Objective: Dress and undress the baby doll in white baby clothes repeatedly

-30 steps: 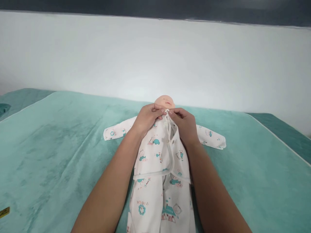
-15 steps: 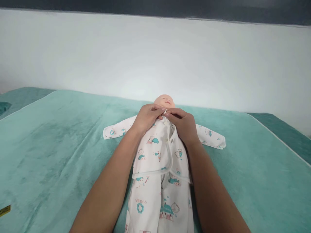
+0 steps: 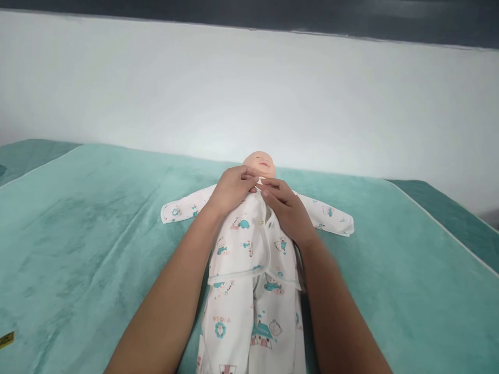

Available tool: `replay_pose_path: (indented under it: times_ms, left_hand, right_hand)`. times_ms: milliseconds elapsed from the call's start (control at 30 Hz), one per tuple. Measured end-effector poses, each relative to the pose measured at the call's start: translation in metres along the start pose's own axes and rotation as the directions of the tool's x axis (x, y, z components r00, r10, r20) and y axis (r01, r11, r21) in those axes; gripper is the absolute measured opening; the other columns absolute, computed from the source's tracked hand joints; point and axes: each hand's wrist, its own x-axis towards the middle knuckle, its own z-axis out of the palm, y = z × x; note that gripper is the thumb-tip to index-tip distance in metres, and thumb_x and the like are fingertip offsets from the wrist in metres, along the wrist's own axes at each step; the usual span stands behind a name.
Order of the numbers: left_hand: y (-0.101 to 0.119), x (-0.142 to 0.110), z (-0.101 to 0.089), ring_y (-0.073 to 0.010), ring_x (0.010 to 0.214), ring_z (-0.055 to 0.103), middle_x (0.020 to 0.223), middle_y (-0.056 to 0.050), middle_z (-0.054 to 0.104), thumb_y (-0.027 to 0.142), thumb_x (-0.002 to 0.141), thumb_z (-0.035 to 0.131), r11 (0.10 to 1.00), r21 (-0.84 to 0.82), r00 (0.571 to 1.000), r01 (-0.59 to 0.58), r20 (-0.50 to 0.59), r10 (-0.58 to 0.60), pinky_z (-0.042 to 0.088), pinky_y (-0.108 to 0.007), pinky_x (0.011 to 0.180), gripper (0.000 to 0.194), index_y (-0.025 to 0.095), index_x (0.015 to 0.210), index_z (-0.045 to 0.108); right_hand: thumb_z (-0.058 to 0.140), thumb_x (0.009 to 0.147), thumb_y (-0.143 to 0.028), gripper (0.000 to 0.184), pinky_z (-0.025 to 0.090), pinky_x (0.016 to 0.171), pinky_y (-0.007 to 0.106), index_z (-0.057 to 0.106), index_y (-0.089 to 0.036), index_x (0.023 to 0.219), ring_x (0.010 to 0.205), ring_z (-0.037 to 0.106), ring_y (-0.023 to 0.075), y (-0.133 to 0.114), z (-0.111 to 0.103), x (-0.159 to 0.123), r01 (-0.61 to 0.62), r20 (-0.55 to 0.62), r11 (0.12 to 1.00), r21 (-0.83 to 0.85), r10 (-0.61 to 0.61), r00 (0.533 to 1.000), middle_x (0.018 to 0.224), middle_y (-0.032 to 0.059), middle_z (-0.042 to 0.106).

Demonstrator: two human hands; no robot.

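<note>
A baby doll (image 3: pixel 260 161) lies on its back, dressed in a white printed jacket (image 3: pixel 237 249) and matching trousers (image 3: pixel 230 322). At the jacket's neckline my left hand (image 3: pixel 236 188) pinches the collar edge between thumb and fingers. Close beside it, my right hand (image 3: pixel 284 203) grips the other front edge just below the collar, its fingertips nearly meeting the left ones. Lower down, the two front edges lie apart, with snap buttons showing along them. The doll's sleeves stretch out to both sides. My fingers hide the top fastening.
A green plush blanket (image 3: pixel 97 249) is spread under the doll. Behind it rises a white wall (image 3: pixel 249 93) with a dark band along the top. A small yellow-and-black label (image 3: pixel 7 340) lies at the left edge.
My right hand has shifted left, toward my left hand, drawing the collar edges together. My left hand keeps its pinch on the collar. The view has moved slightly.
</note>
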Motion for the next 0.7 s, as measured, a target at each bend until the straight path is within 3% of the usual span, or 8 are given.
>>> replay_pose_path:
  times_ms: [133,333,500,600,700]
  left_hand:
    - [0.0042,-0.0020,0.0002,-0.0137,0.069,0.059,0.069,0.000,0.064,0.017,0.072,0.054,0.990,0.137,0.999,-0.044,-0.018,0.047,0.044,-0.025,0.068,0.029,0.017,0.097,0.069]
    - [0.0031,0.0008,0.0074,-0.0122,0.062,0.051,0.064,0.002,0.058,0.015,0.067,0.053,0.964,0.259,0.990,-0.067,-0.103,0.097,0.040,-0.025,0.062,0.033,0.017,0.095,0.071]
    - [-0.0021,0.0028,0.0072,-0.0112,0.060,0.053,0.066,0.002,0.060,0.013,0.066,0.053,0.999,0.028,0.995,-0.032,-0.098,0.035,0.040,-0.024,0.060,0.029,0.017,0.090,0.068]
    - [-0.0041,0.0031,0.0057,-0.0094,0.055,0.048,0.060,0.004,0.054,0.013,0.066,0.056,0.986,-0.166,0.996,0.006,-0.087,-0.021,0.037,-0.022,0.056,0.026,0.017,0.090,0.067]
    - [-0.0044,0.0025,0.0056,-0.0087,0.057,0.049,0.062,0.003,0.055,0.013,0.066,0.061,0.965,-0.260,0.995,0.032,-0.085,-0.056,0.036,-0.021,0.055,0.024,0.017,0.089,0.065]
  right_hand:
    - [0.061,0.088,-0.040,0.022,0.037,0.106,0.036,0.077,-0.029,0.099,0.122,0.053,0.0206,0.0035,0.0016,-0.0005,0.005,-0.056,0.998,0.067,-0.001,0.998,0.123,0.0030,0.062]
    - [0.064,0.085,-0.034,0.015,0.041,0.102,0.035,0.076,-0.026,0.088,0.113,0.059,0.0192,0.0042,0.0053,0.0013,0.013,-0.135,0.994,0.111,0.002,0.991,0.116,0.0027,0.066]
    - [0.061,0.086,-0.034,0.017,0.043,0.099,0.035,0.075,-0.024,0.088,0.108,0.061,0.0188,0.0006,0.0053,0.0013,-0.033,-0.196,0.995,0.090,0.050,0.979,0.108,0.0017,0.070]
    - [0.061,0.086,-0.035,0.018,0.043,0.097,0.034,0.074,-0.024,0.090,0.106,0.061,0.0187,-0.0006,0.0043,0.0020,-0.069,-0.190,0.994,0.085,0.085,0.978,0.107,0.0008,0.071]
    - [0.060,0.085,-0.034,0.017,0.043,0.095,0.034,0.073,-0.023,0.085,0.103,0.061,0.0185,0.0003,0.0040,0.0028,-0.045,-0.175,0.997,0.067,0.057,0.983,0.103,0.0005,0.070]
